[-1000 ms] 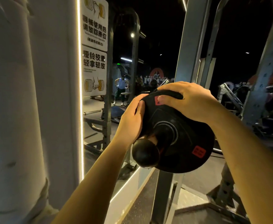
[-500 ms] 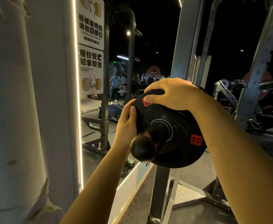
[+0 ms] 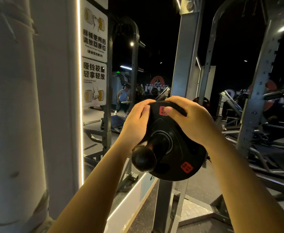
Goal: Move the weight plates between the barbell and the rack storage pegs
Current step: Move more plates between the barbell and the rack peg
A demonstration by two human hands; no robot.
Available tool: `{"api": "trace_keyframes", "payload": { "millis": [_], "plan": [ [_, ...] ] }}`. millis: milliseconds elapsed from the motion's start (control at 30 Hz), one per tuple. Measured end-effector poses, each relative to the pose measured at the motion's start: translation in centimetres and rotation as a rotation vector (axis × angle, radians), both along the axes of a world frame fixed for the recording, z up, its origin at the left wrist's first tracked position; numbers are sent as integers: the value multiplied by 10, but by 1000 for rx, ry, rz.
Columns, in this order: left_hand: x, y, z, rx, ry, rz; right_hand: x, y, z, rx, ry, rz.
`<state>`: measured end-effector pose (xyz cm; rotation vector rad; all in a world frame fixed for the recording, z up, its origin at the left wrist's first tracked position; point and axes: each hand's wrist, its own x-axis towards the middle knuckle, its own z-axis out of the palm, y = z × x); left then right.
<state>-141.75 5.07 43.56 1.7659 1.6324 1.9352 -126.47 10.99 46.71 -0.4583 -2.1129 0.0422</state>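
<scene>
Gripping a black plate [image 3: 174, 148] by its upper rim, both hands hold it on a peg [image 3: 144, 159] that passes through its centre hole, the peg's rounded end jutting toward the viewer. Left hand [image 3: 134, 125] curls its fingers round the left edge; right hand [image 3: 190, 118] wraps over the top. Plate appears seated on the peg, which juts from the grey rack post [image 3: 186, 68], so this step looks near its end or just starting; which way it goes cannot be told. Barbell and other plates are not clearly seen; the dark gym behind is blurred
</scene>
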Motion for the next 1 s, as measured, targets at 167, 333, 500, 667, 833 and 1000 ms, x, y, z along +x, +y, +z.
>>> {"api": "trace_keyframes", "payload": {
  "millis": [167,333,500,667,833,1000],
  "plan": [
    [16,-4,16,53,352,123,18,-2,-44,-127,279,112],
    [20,-12,21,-44,367,119,21,-3,-47,-136,287,85],
    [14,-16,29,-122,282,-41,23,-3,-45,-164,253,103],
    [16,-22,32,-155,263,-76,22,-4,-41,-166,256,102],
    [12,-22,30,-149,173,-132,20,-6,-39,-134,265,87],
    [11,-22,26,-102,124,-135,18,-7,-30,-123,211,55]
  ]
}}
